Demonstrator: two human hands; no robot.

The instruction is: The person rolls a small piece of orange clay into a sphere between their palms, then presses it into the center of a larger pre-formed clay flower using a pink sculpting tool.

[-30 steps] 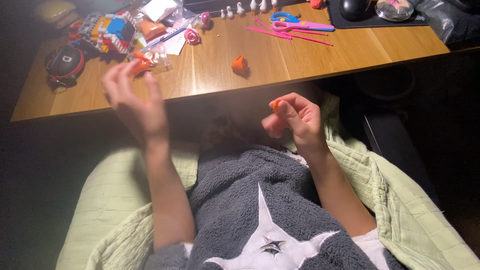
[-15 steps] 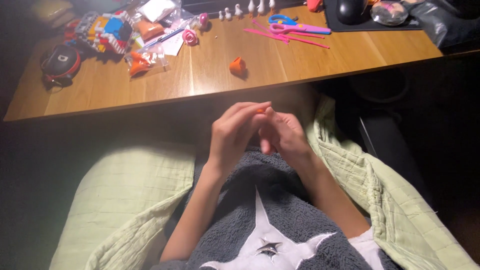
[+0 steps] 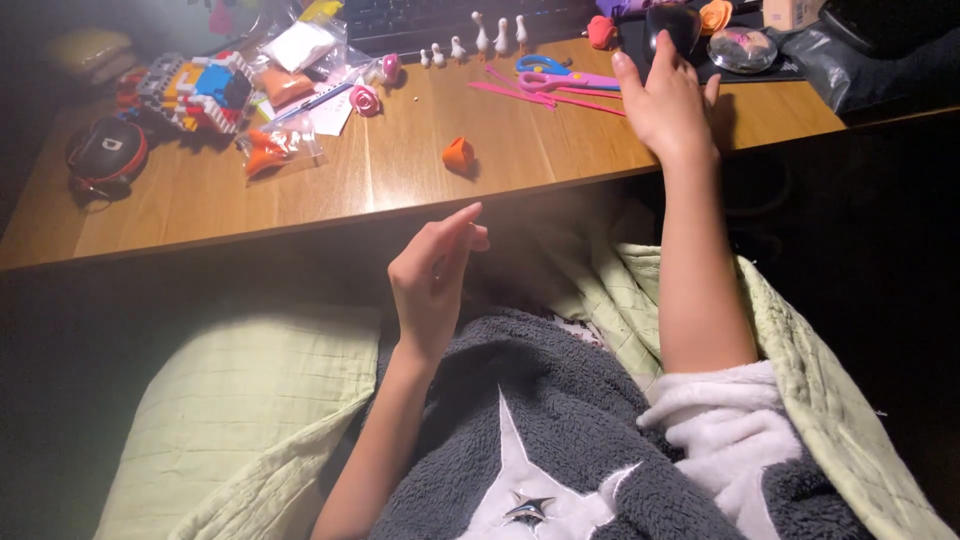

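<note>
At one o'clock over the wooden desk (image 3: 400,170), reaching open right hand (image 3: 668,100) past pink sticks (image 3: 545,95), risking sweeping them off; left hand (image 3: 432,285) open, empty.

This is a home desk corner, used for crafts. A wooden desk (image 3: 400,180) holds a black keyboard (image 3: 440,20), a black computer mouse (image 3: 668,22), blue-handled scissors (image 3: 545,68), small bags of orange modelling clay (image 3: 270,148) and a row of tiny white goose figures (image 3: 480,40). A pale green quilted blanket (image 3: 220,400) and a grey fleece robe (image 3: 560,420) cover the seated person's lap.
</note>
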